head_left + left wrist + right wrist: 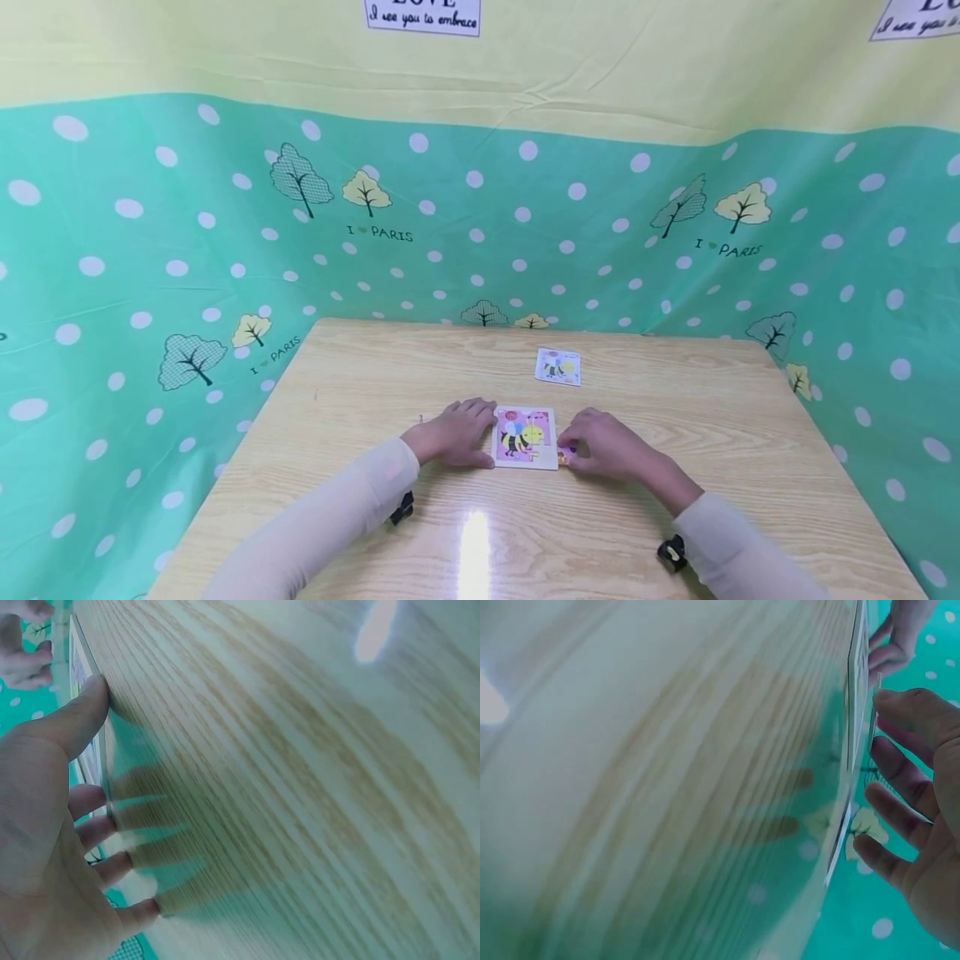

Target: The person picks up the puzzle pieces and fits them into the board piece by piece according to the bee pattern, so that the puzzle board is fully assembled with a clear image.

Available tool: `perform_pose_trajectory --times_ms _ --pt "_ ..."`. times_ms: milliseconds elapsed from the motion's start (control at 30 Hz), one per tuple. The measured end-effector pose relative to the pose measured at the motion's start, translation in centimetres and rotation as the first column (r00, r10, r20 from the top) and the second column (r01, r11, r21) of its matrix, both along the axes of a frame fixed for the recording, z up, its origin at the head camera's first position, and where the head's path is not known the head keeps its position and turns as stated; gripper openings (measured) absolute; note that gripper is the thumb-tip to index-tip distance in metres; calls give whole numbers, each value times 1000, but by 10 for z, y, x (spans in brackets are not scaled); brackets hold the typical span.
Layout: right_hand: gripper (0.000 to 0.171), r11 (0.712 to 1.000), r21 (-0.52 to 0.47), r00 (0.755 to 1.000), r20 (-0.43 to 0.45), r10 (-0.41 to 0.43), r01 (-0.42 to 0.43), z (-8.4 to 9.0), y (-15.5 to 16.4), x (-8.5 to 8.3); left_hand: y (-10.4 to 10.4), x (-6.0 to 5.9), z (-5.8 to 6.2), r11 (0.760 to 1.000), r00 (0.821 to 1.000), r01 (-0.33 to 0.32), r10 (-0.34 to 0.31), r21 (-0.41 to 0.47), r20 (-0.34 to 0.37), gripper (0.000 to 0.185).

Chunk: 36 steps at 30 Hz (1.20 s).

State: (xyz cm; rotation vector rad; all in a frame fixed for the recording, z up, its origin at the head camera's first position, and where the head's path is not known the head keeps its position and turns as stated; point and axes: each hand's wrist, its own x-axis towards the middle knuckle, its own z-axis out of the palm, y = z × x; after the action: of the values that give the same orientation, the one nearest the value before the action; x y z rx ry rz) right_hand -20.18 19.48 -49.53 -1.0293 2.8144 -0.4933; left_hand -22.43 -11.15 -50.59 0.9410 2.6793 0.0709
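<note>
A square bee jigsaw puzzle [521,458] in a white frame lies flat on the table. My left hand [461,433] rests at its left edge, thumb at the near corner and fingers spread toward the far one; in the left wrist view, the thumb [86,712] touches the frame's rim. Beside the puzzle's right edge, my right hand [606,446] pinches a small pink and orange puzzle piece [564,456], mostly covered by the fingers. From the right wrist, the piece [875,705] shows edge-on between thumb and fingers, close above the frame.
Farther back on the wooden table [405,367] lies a square card [558,367] with a matching bee picture. A dotted green and yellow cloth [480,225] hangs behind and at both sides. Black wrist devices [672,553] sit under both sleeves.
</note>
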Motion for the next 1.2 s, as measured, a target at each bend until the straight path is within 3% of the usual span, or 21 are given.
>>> perform_pose_trajectory --times_ms 600,833,1200 --pt "25 998 32 998 -21 53 -52 -11 -28 -10 0 1 -1 1000 1000 -7 6 -20 -23 80" --pt "23 997 50 998 -29 59 -57 -7 -35 -13 0 1 -1 1000 999 -8 7 -18 -32 80" --pt "20 997 67 999 32 39 -41 -1 -42 -12 1 1 0 1000 1000 -2 2 -16 -25 80"
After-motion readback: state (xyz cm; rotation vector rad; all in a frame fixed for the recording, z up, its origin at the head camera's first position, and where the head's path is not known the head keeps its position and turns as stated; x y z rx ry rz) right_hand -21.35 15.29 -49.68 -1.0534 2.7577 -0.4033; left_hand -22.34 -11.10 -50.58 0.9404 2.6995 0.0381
